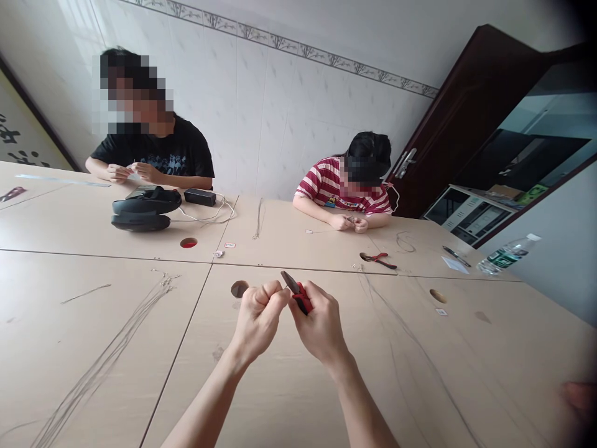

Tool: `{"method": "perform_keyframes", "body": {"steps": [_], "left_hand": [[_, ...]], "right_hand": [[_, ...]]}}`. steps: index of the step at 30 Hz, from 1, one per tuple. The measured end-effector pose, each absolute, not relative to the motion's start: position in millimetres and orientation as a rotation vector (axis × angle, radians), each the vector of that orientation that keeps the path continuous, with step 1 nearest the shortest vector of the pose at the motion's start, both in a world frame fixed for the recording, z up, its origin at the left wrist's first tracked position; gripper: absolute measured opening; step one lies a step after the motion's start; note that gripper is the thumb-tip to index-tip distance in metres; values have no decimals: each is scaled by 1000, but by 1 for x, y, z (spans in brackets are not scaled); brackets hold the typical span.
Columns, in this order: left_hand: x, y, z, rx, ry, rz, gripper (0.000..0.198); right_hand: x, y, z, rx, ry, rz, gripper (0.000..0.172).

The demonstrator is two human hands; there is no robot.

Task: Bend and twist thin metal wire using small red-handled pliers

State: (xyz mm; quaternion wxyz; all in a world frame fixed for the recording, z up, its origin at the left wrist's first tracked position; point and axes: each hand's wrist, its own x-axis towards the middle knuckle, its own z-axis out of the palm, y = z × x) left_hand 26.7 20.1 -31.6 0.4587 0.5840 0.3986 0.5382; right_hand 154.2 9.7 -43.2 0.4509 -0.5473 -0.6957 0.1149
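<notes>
Both my hands are raised over the middle of the table, close together. In my right hand (319,317) is a pair of pliers (298,294) with red and black handles, its dark jaws pointing up and left. My left hand (261,314) is closed, thumb against curled fingers, right beside the pliers; whatever it pinches is too small or hidden to make out. A bundle of thin grey cords (125,330) with small pale ends lies on the table to the left. More thin cords (410,336) stretch over the table on the right.
Two people sit across the table (261,398), both handling small things. A second pair of pliers (380,260) lies at the back right, near a water bottle (508,255) and a pen (456,256). A black headset (142,211) and a black box (200,197) with a white cable stand back left.
</notes>
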Motion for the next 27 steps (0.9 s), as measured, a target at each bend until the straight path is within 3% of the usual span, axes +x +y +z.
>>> {"method": "perform_keyframes", "body": {"steps": [27], "left_hand": [[31, 23, -43, 1299, 965, 1339, 40]], "right_hand": [[156, 16, -46, -1361, -1646, 557, 26]]}}
